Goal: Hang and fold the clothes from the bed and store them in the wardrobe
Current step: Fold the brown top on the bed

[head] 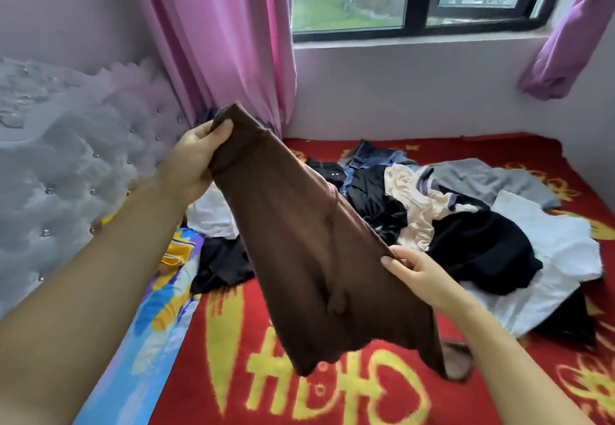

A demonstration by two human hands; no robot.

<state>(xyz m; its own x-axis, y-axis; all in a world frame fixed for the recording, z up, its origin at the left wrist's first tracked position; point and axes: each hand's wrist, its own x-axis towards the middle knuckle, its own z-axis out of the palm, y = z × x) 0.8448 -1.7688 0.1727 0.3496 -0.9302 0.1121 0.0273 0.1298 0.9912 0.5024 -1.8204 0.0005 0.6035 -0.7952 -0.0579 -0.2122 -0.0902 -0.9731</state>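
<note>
Gripping the brown garment (306, 241) by two edges, left hand (196, 161) and right hand (419, 274) risked a crooked fold, since it hung slack and uneven.

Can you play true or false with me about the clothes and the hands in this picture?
1. Both hands hold the brown garment. True: the left hand and right hand each grip an edge.
2. The brown garment lies flat on the bed. False: it is held up above the red blanket.
3. A pile of clothes lies on the bed. True.
4. The curtain is green. False: it is pink.
</note>
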